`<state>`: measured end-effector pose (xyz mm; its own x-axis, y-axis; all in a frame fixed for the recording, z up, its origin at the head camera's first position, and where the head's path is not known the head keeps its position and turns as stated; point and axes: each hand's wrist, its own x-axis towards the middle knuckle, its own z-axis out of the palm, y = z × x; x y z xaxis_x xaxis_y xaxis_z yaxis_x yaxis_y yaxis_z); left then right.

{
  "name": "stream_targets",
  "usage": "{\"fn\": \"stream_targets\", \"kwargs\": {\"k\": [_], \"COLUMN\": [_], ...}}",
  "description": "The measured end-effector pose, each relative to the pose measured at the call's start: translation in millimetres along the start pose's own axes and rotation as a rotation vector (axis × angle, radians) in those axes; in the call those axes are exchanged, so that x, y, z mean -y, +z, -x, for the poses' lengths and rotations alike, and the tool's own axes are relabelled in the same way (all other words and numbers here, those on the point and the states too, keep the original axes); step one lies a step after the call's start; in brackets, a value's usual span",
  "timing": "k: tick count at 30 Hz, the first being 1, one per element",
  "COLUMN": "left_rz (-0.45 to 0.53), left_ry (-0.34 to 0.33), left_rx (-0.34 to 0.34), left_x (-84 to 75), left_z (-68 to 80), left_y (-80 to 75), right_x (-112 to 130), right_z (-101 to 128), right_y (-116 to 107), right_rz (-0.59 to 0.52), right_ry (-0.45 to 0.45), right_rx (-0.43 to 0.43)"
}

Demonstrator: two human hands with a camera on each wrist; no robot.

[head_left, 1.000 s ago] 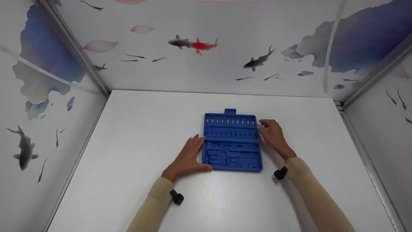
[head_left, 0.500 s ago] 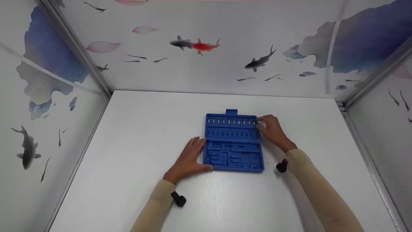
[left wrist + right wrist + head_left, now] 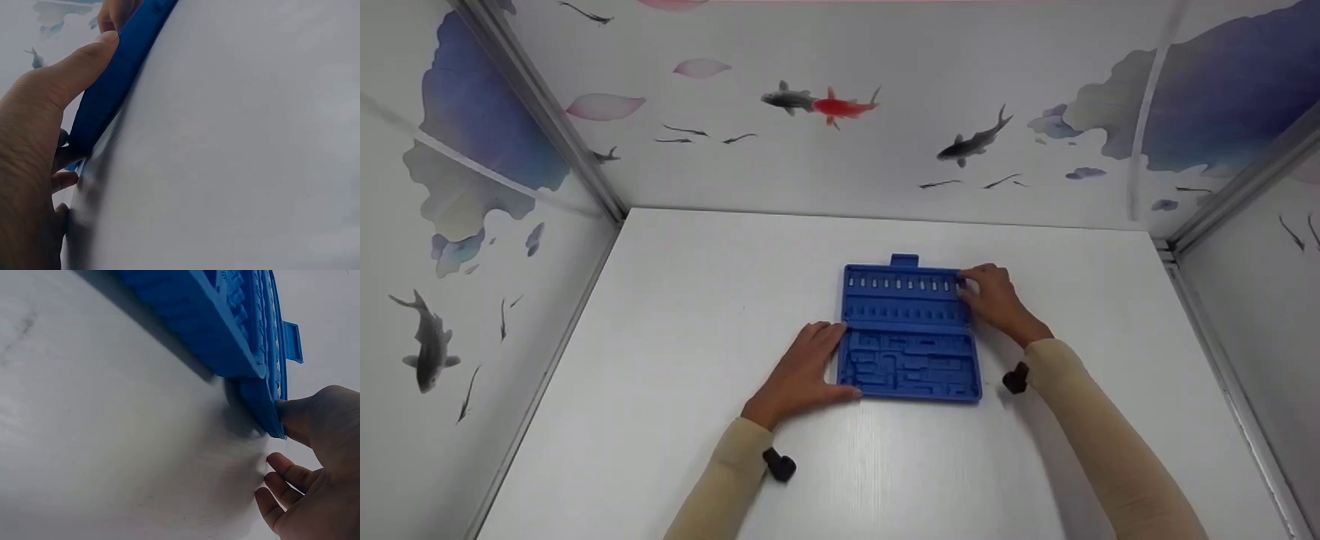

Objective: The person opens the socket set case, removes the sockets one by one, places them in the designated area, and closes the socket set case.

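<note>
Left hand (image 3: 802, 371) flat on the table (image 3: 675, 360), thumb along the near-left edge of the blue tool tray (image 3: 911, 334), right hand (image 3: 994, 300) pinching the far-right corner, tray between both; could easily flex or skid off that one-corner pinch.

White table (image 3: 675, 360), fish-and-lotus patterned walls (image 3: 825, 150), metal corner posts (image 3: 547, 120)
</note>
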<state>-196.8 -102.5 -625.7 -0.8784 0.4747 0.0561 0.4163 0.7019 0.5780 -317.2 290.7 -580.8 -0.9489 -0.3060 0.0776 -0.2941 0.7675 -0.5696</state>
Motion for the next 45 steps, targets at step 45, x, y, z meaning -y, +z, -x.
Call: {"fn": "stream_targets", "kwargs": {"k": [45], "left_rz": [-0.007], "left_ry": [0.052], "left_rx": [-0.029], "left_x": [3.4], "left_z": [4.9], "left_y": [-1.0], "right_x": [4], "right_z": [2], "right_y": [18], "right_rz": [-0.26], "right_ry": [0.157], "right_rx": [-0.162]}}
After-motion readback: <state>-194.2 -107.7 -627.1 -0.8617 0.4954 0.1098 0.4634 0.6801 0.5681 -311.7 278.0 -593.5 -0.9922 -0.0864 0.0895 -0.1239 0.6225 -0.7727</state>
